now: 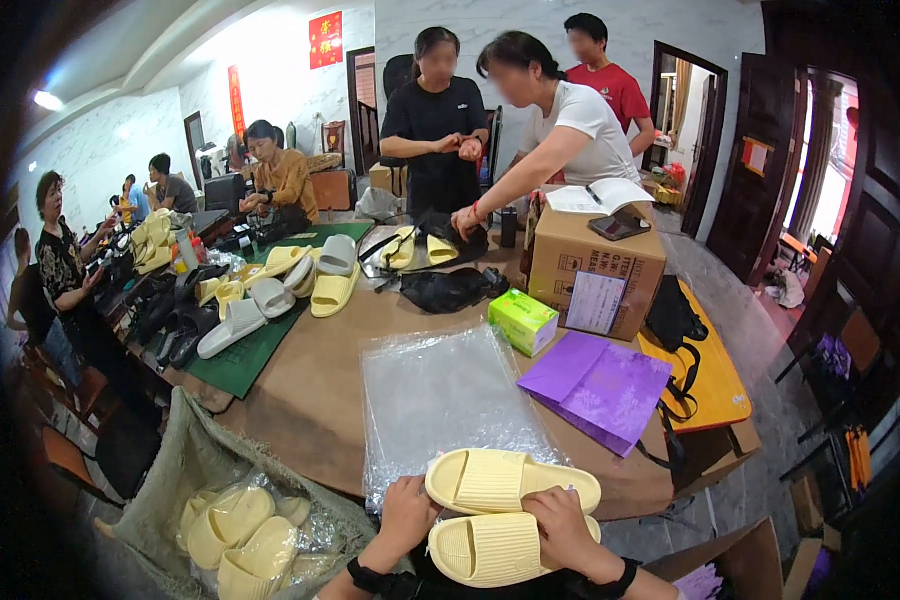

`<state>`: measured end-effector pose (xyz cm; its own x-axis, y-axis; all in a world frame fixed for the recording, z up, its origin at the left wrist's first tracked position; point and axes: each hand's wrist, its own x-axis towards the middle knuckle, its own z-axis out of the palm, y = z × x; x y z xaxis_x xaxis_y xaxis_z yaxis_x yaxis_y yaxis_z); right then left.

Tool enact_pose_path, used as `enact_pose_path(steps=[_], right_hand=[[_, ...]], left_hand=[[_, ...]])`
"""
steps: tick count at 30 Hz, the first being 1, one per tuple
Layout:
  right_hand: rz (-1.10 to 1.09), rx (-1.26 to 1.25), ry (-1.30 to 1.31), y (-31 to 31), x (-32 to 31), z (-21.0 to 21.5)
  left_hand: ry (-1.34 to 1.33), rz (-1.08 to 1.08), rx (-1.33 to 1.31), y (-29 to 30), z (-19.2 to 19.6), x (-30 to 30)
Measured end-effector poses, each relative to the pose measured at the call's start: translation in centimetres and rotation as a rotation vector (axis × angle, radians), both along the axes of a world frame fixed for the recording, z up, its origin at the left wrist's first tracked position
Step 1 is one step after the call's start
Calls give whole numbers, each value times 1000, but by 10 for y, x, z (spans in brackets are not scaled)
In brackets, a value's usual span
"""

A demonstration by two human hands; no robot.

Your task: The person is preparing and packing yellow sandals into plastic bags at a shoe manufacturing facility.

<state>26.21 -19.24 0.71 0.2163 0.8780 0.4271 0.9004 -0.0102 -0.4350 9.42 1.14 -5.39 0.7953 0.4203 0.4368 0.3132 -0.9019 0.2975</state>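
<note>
Two pale yellow slippers with ribbed straps lie side by side at the table's near edge, the upper slipper (485, 482) resting partly over the clear plastic bags (450, 385). My right hand (562, 525) is closed on the pair near the straps' right side, its fingers between the two slippers. Beside their left ends, my left hand (406, 518) has its fingers curled in at the bags' near edge. What those fingers hold, if anything, is hidden. Dark bands circle both of my wrists.
At lower left, an open sack (160, 470) holds bagged yellow slippers (232, 525). A purple paper bag (595, 385), green tissue pack (523, 322) and cardboard box (592, 265) stand to the right. Grey and yellow slippers cover a green mat (232, 370). People work across the table.
</note>
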Motion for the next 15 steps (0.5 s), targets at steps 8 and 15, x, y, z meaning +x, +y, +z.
enact_pose_path(steps=[8,15], right_hand=[[134,-65,234,-14,-4,12],[331,-55,339,-20,-9,8]], left_hand=[[-161,55,-152,-5,4,-3],[-192,38,-46,1,-4,6]])
